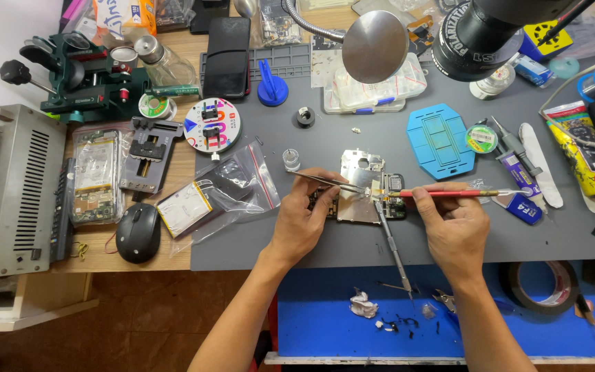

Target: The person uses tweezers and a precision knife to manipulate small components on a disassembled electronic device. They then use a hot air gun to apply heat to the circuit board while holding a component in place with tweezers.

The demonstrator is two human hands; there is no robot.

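Bare grey mat point(325, 241) below the circuit board point(359, 196); clutter behind and beside.

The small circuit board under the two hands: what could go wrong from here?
The left hand holds thin metal tweezers and the right hand a red-handled brush over the small circuit board. A slip could scratch it or flick off a tiny part. The small clear vial nearby could tip.

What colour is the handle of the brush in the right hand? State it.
Red, on the brush held by the right hand; head view.
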